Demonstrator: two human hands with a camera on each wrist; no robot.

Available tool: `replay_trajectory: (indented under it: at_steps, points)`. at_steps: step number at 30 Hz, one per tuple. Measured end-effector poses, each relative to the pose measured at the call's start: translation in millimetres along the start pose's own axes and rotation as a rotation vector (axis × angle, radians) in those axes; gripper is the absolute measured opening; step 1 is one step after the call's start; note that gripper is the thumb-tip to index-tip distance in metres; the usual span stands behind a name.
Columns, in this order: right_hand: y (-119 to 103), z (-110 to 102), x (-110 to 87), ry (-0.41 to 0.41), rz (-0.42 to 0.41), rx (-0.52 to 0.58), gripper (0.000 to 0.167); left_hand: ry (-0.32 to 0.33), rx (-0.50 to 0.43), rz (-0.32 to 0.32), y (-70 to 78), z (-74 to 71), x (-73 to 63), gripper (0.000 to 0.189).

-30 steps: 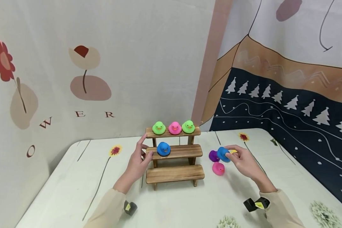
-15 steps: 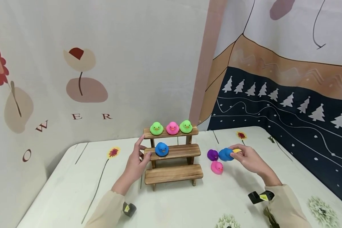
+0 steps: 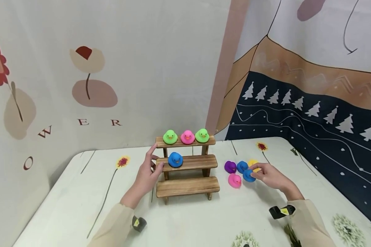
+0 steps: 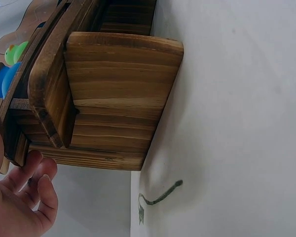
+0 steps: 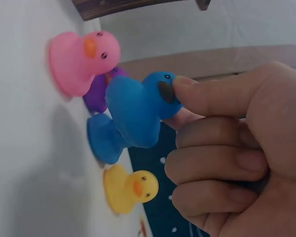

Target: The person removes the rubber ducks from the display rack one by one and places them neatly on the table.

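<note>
A three-tier wooden stand is held at its left side by my left hand, index finger at the top tier and thumb at the middle one. In the left wrist view, its other fingers curl near the stand's edge. My right hand pinches a blue rubber duck by its head between thumb and index finger, tilted, while the other fingers are folded in. Close by are a second blue duck, a purple duck, a pink duck and a yellow duck.
Two green ducks and a pink duck sit along the top tier. Another blue duck sits on the middle tier's left part. A flower-printed white cloth covers the table, with printed curtains behind.
My right hand has brought the pinched blue duck slightly right and nearer, away from the purple duck, and a second blue duck now shows behind it. The left hand stays at the stand.
</note>
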State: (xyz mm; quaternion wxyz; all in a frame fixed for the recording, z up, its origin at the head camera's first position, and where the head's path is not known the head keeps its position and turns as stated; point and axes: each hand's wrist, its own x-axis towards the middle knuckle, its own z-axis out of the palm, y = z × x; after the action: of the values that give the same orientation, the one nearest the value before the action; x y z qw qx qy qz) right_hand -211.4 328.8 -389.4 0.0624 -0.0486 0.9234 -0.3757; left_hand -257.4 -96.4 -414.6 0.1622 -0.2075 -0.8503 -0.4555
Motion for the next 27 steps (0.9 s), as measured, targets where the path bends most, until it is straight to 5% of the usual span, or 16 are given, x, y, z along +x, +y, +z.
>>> replay_trajectory:
  at_steps: [27]
  points:
    - [21, 10, 11.9, -0.048, 0.039, 0.052, 0.035, 0.010, 0.010, 0.013, -2.2, 0.0, 1.5, 0.069]
